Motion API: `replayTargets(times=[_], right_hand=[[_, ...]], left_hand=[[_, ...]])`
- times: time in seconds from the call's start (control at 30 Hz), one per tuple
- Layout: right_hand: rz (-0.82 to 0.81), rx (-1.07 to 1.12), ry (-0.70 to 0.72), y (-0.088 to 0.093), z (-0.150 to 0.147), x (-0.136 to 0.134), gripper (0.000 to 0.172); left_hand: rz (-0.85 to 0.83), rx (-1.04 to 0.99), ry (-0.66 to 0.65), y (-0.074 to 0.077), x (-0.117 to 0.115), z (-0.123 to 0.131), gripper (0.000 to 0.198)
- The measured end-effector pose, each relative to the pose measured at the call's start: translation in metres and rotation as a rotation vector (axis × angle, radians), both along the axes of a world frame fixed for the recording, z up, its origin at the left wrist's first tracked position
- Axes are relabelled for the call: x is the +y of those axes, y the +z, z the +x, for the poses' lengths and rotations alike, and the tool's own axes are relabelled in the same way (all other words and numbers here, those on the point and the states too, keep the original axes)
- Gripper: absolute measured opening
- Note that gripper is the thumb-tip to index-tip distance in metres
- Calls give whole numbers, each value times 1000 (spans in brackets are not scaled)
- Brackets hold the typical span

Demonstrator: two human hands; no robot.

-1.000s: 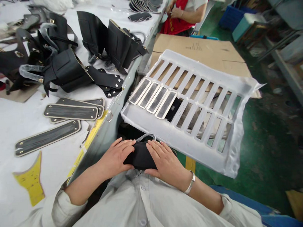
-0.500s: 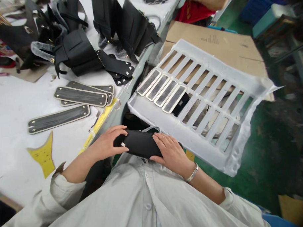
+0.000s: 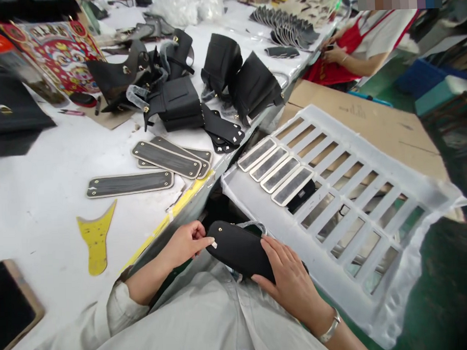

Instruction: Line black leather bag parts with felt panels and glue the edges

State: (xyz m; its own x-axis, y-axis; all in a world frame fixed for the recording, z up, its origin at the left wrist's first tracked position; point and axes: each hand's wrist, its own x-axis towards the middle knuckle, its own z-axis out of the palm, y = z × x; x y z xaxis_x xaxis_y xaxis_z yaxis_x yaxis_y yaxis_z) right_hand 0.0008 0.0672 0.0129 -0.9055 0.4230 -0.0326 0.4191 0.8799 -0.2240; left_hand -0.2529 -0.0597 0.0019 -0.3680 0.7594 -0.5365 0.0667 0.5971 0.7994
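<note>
A long black panel with rounded ends, looking like the base of a small bag (image 3: 240,251), is held in front of my body. My right hand (image 3: 292,275) wraps over its right end, fingers on top and thumb along the near edge. At the other end, my left hand (image 3: 188,245) is closed, with its fingers curled and its thumb tip touching a small white tab (image 3: 214,244). Whatever those curled fingers hold is hidden. A small brass rivet (image 3: 220,229) shows near that end. A clear-wrapped loop (image 3: 254,225) sticks out behind the panel.
Grey strips with pale borders (image 3: 130,183) and a yellow template (image 3: 96,243) lie on the white table. Black bags (image 3: 179,103) stand behind them. On my right, a slotted white tray (image 3: 253,194) carries several bordered plates. A co-worker in a red apron (image 3: 347,43) is farther back.
The view has shifted up and left. My left fingers have curled in from a wider spread, uncovering the rivet. My right hand still holds the panel.
</note>
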Motion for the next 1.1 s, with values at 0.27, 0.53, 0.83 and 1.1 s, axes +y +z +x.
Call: replayTargets(times=[0.27, 0.53, 0.83, 1.1], right_hand=[[6, -17, 48, 2, -34, -6, 71], [21, -52, 154, -3, -70, -14, 56], [-20, -55, 133, -1, -69, -17, 55], [18, -21, 128, 2, -65, -19, 56]], left_hand=[[10, -98, 30, 1, 1, -2, 32], [-33, -226, 21, 5, 4, -8, 32], [23, -367, 75, -11, -1, -9, 37], [41, -340, -17, -8, -1, -8, 38]])
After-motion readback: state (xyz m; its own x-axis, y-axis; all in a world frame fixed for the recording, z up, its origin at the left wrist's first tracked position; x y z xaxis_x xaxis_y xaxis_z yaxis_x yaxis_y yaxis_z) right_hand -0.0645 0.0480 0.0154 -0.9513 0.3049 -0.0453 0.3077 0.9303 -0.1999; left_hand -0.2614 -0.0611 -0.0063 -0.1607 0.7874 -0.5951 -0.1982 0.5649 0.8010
